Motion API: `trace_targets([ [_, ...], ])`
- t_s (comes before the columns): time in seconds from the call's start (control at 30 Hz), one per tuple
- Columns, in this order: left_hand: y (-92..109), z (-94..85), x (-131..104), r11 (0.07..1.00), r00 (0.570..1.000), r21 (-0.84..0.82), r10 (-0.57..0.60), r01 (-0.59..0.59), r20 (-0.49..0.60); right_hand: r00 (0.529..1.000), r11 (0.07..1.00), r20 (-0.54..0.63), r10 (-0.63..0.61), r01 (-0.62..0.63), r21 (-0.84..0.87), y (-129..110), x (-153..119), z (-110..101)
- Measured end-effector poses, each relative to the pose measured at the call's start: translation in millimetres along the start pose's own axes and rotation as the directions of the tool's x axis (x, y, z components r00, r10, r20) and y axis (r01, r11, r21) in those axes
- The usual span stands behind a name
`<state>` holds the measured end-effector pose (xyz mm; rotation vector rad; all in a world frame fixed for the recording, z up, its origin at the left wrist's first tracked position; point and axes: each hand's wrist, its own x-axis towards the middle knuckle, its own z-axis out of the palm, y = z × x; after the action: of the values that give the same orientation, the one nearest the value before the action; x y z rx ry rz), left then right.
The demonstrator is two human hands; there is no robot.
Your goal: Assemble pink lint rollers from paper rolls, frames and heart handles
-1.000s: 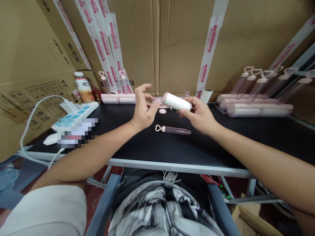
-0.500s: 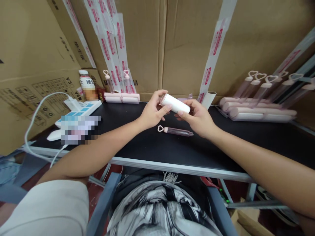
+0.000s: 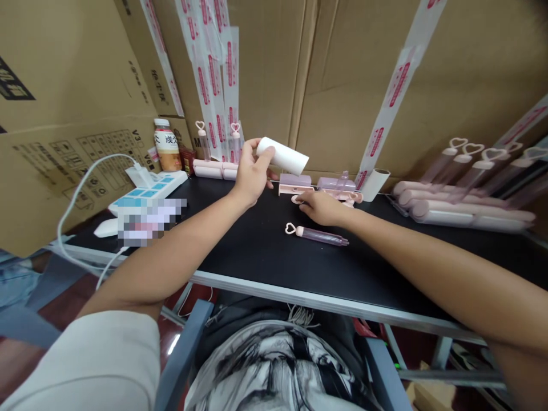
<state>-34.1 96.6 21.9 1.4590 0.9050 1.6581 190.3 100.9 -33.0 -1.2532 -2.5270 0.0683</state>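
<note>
Brown cardboard [image 3: 355,85], taped with red-printed strips, walls off the back and left. Before it, black tabletop [image 3: 257,257] with a pale metal edge. Far right on it: pile of pale pink lint rollers [image 3: 475,214], clear handles standing up, heart loops on top. Far left: white power strip [image 3: 148,191], plug seated, with a drink bottle [image 3: 166,145] behind it.

Hands have parted. Half a second ago both were on the white roll; now only the left hand [image 3: 252,171] has it, fingers closed narrow around one end, thumb on the near side, other fingertips partly hidden. Right hand [image 3: 321,206] has dropped to the tabletop, fingers drawn close together; from where I stand, cannot tell whether they pinch anything.

White roll [image 3: 286,156] is in the air, higher and further left than before, tilted, left end up, right end free. Heart-loop handle [image 3: 323,235] lies on the tabletop nearer the person, unmoved. Smallest: pale pink disc [image 3: 295,199], flat on the black, right at the right fingertips.
</note>
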Motion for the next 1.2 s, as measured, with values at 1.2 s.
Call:
trace_targets([
  [1.2,-4,9.5,-14,0.977,0.968,0.053,-0.213,0.207,0.134,0.973,0.977,-0.096,0.208,-0.202,0.074,14,-43,-15],
])
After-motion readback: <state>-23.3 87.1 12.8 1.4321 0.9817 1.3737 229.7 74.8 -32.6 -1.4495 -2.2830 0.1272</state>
